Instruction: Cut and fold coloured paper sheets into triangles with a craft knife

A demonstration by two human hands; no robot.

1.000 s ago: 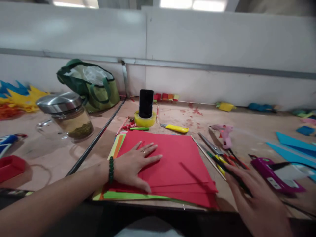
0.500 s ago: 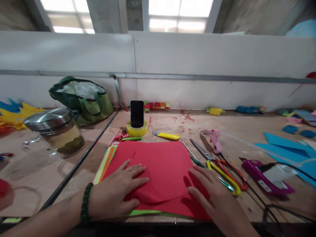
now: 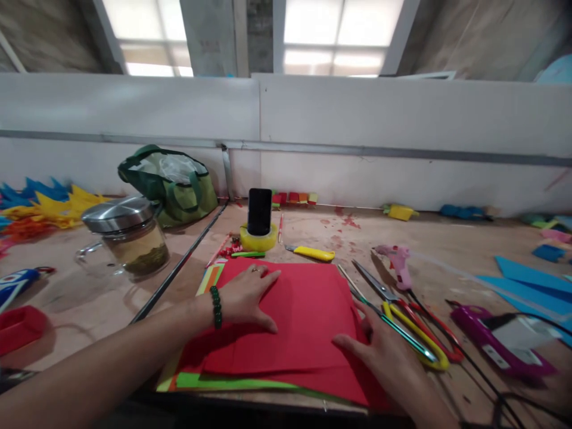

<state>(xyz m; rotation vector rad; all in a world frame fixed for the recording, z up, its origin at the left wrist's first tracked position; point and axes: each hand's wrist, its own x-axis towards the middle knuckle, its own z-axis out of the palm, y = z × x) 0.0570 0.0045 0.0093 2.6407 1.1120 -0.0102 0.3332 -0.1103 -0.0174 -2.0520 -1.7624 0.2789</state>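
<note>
A sheet of red paper [image 3: 308, 322] lies on top of a stack of coloured sheets at the table's front edge. Green paper [image 3: 236, 381] and orange paper [image 3: 210, 279] peek out from beneath it. My left hand [image 3: 250, 298] rests on the red sheet's left part, fingers and thumb spread, a green bead bracelet [image 3: 216, 307] at the wrist. At the sheet's right edge is my right hand [image 3: 384, 345], its thumb apart from the fingers, some of which are partly hidden. Just beyond that hand lie scissors with red handles [image 3: 453, 345] and scissors with yellow handles [image 3: 440, 357].
Behind the stack are a yellow utility knife [image 3: 315, 254] and a phone [image 3: 260, 211] propped in a tape roll [image 3: 259, 239]. A glass mug [image 3: 138, 244] and a green bag [image 3: 192, 196] stand left. To the right are a pink glue gun [image 3: 400, 265] and a purple power strip [image 3: 496, 345].
My left hand has slid forward over the red paper. My right hand stays by the right edge, its thumb still spread. The view has turned slightly left.
</note>
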